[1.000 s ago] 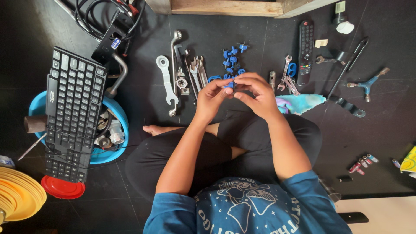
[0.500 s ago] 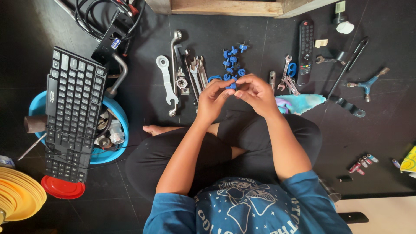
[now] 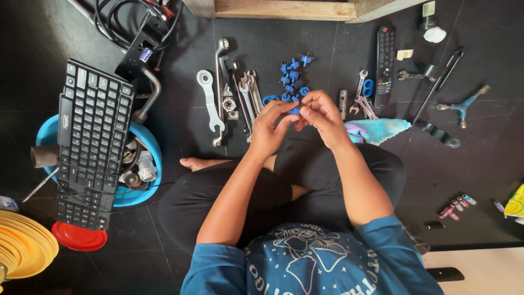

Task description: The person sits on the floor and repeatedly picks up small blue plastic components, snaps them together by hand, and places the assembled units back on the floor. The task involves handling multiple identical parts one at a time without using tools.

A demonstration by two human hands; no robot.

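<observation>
- The black floor (image 3: pixel 447 180) carries everything; the person sits cross-legged on it, so tools fan out ahead within arm's reach.
- A black keyboard (image 3: pixel 90 145) lies across the rim of a blue tub (image 3: pixel 143 136), bridging it like a lid over the metal fittings inside, at the person's left and out of the way.
- A row of spanners (image 3: pixel 243 95) lies side by side just beyond the hands, handles pointing towards the person for easy picking.
- A black remote control (image 3: pixel 385 65) rests farther right, with a light blue cloth (image 3: pixel 376 130) just beside the right wrist.
- A cluster of small blue plastic pieces (image 3: pixel 292 79) sits directly ahead of the hands, the nearest supply.
- The left hand (image 3: pixel 270 128) and right hand (image 3: pixel 322 114) meet above the lap, fingertips together.
- Between them is one small blue piece (image 3: pixel 295 110): each hand's grip is a narrow fingertip pinch on it, held up close for fine work.
</observation>
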